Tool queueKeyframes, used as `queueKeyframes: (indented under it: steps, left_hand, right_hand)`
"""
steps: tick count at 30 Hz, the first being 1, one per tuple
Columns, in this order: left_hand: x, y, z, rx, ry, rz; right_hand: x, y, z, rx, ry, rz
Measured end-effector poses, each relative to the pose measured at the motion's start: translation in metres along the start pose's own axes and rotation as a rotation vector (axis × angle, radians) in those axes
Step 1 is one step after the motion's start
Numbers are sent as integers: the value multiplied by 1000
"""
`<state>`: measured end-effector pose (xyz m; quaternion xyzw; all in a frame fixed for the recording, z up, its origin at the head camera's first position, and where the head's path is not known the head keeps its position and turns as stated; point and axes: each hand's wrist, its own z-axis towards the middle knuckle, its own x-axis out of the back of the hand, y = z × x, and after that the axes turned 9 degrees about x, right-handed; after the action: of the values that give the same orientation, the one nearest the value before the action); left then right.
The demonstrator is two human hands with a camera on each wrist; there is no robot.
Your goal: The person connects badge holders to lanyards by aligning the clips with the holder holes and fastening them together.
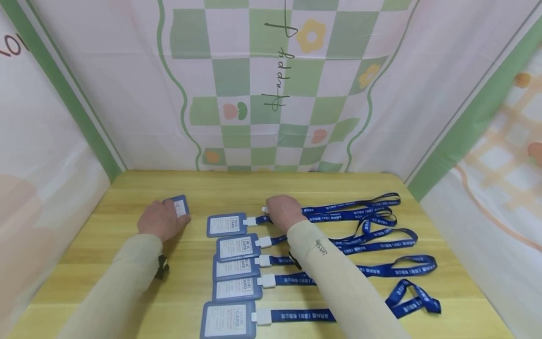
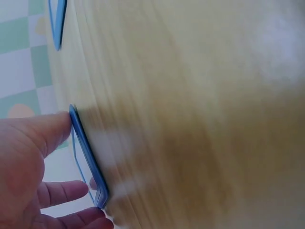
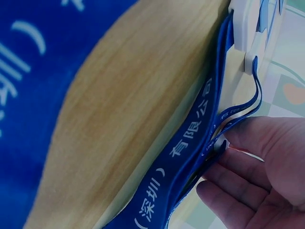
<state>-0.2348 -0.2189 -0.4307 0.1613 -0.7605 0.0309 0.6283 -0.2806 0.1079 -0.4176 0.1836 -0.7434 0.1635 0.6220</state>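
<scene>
My left hand [image 1: 158, 220] grips a blue-framed card holder [image 1: 180, 205] by its edges at the table's left. The left wrist view shows its thumb at one end of the holder [image 2: 88, 157] and fingertips at the other. Past the row of badges, my right hand [image 1: 284, 213] pinches a blue lanyard [image 1: 351, 205] close to its small white clip [image 1: 265, 209]. In the right wrist view the pinched clip [image 3: 220, 142] is partly hidden by thumb and fingers. The nearest badge [image 1: 226, 225], attached to its own lanyard, lies between the hands.
Several more badges [image 1: 228, 320] lie in a column toward the front, some overlapping, their blue lanyards [image 1: 300, 315] stretching right under my right forearm. The wooden table [image 1: 97, 263] is bordered by printed cloth walls [image 1: 271, 84] behind and at both sides.
</scene>
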Motion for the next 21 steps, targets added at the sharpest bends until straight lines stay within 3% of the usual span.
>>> queueKeyframes:
  steps: [9, 21]
  left_hand:
    - [1, 2, 4, 1, -30, 13]
    - [3, 5, 7, -108, -45, 47]
  right_hand:
    - [-1, 0, 0, -5, 3, -4]
    - [0, -2, 0, -14, -18, -13]
